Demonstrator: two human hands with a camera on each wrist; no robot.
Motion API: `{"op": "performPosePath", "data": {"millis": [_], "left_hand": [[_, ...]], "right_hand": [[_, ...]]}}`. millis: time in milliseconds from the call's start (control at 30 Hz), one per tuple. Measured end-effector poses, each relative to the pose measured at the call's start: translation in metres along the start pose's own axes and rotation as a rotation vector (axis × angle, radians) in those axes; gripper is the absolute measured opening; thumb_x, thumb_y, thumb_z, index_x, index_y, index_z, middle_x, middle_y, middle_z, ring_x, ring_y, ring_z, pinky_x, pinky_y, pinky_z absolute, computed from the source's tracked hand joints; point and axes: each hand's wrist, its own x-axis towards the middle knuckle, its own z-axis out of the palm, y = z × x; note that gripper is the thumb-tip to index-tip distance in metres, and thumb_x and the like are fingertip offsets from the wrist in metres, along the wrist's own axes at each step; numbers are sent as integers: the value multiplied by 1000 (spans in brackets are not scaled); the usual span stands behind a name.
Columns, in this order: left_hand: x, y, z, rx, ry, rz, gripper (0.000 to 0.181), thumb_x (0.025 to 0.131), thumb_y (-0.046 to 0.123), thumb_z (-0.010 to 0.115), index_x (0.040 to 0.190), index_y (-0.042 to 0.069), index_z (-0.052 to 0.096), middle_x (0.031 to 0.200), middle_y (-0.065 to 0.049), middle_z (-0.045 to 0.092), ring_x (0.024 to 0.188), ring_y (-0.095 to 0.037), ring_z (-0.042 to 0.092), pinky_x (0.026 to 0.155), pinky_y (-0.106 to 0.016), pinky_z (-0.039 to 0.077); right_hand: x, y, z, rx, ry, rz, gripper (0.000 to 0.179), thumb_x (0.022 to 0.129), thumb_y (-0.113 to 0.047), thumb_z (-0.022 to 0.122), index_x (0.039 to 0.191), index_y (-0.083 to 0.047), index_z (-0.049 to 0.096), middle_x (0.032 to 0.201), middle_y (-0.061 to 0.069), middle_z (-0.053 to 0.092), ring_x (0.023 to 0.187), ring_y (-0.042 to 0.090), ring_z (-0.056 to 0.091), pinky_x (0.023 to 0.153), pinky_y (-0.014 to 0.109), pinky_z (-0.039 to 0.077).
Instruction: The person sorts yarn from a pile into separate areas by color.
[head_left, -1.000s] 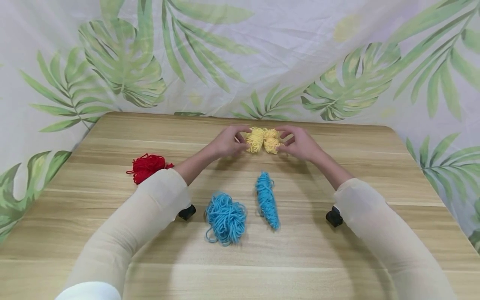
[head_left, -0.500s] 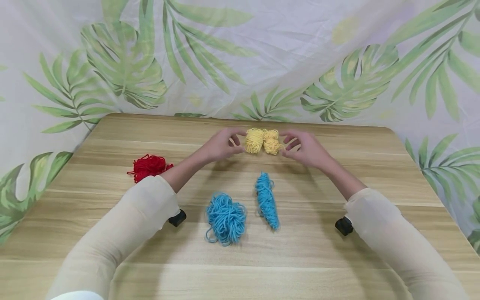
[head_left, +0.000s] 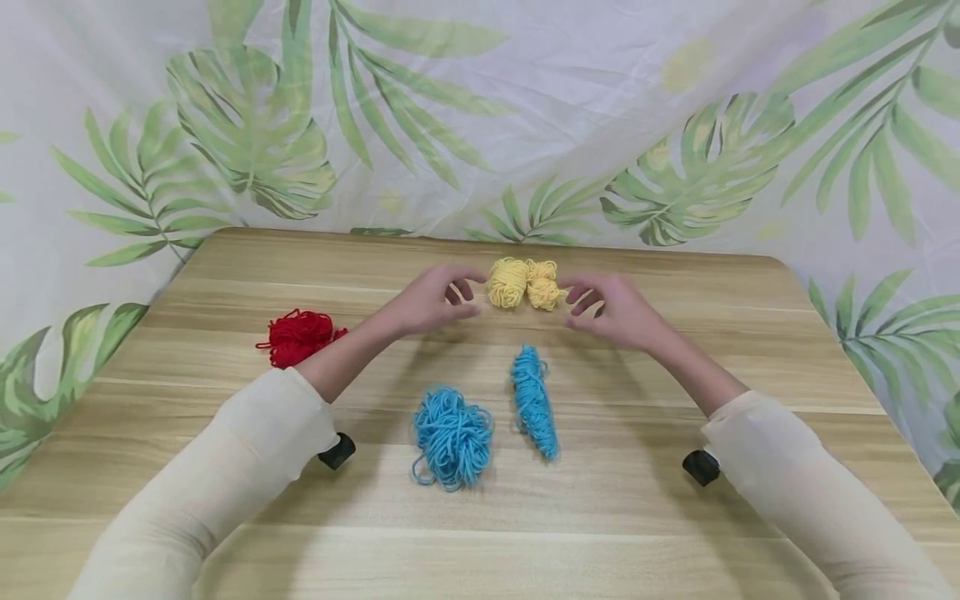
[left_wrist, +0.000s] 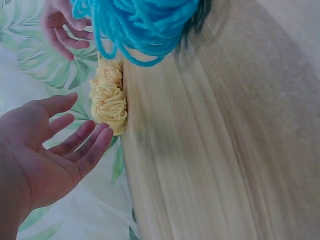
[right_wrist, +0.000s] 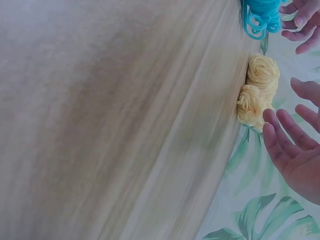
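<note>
Two yellow yarn bundles lie side by side near the far edge of the table. The left yellow bundle (head_left: 508,283) is rounder, while the right yellow bundle (head_left: 542,285) is pinched in at its middle. My left hand (head_left: 437,300) hovers just left of them, fingers loosely bent and holding nothing. On their other side is my right hand (head_left: 613,310), also holding nothing, its fingers relaxed. In the left wrist view a gap shows between the thumb and fingers of the left hand (left_wrist: 60,150). The right wrist view shows the right hand (right_wrist: 297,145) with its fingers spread.
A loose blue yarn bundle (head_left: 452,437) and a long, narrow blue yarn bundle (head_left: 534,402) lie mid-table. Red yarn (head_left: 300,337) sits on the left, partly behind the left forearm. A leaf-patterned cloth (head_left: 480,117) hangs behind the wooden table (head_left: 600,533).
Both hands have drawn back outward from the yellow bundles, the left hand to the left and the right hand to the right. The yellow bundles stay together on the table.
</note>
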Motion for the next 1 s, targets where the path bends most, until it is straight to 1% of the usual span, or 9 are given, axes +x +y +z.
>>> {"op": "performPosePath", "data": {"millis": [100,233,433,500,667,867,1000], "left_hand": [[-7,0,-2,9,-1,15,47,95,5,72,139,-6,59,111,-25,66,99,-37,68,86,-45,56],[-14,1,-4,25,-4,45,44,95,4,72,137,-5,61,106,-22,67,97,-35,68,86,-44,56],[-22,0,-6,23,-8,78,45,95,2,72,138,-6,59,108,-25,67,98,-35,68,87,-46,57],[-25,0,-6,21,-11,77,47,95,2,72,139,-5,58,108,-26,67,98,-35,68,85,-46,57],[-32,1,-7,27,-21,60,50,95,4,73,141,-4,57,111,-26,66,100,-34,68,84,-44,58],[-40,0,-6,38,-34,54,47,95,5,73,138,-5,59,110,-24,67,99,-34,68,85,-44,58],[-45,-2,-5,33,-49,32,46,95,6,73,138,-6,59,111,-24,67,99,-33,68,81,-41,60]], "right_hand": [[-4,0,1,3,-20,-6,49,90,-1,77,135,8,61,110,27,70,96,36,73,78,46,60],[-11,-1,2,-3,-38,-15,47,91,-2,78,134,8,61,109,26,70,95,34,73,77,44,60],[-19,-3,8,10,-53,-44,55,88,-2,80,138,7,58,107,23,70,93,31,73,74,42,60],[-21,-4,11,20,-60,-51,57,88,-2,81,139,7,57,107,23,70,93,31,73,74,41,60],[-27,-5,16,17,-85,-60,54,89,-4,80,138,5,59,106,20,71,94,28,73,76,40,60],[-35,-12,22,39,-119,-85,52,89,-5,81,137,4,61,106,18,72,94,28,73,74,42,60],[-40,-15,27,36,-148,-108,51,90,-8,81,136,5,61,107,18,72,94,28,72,74,39,60]]}}
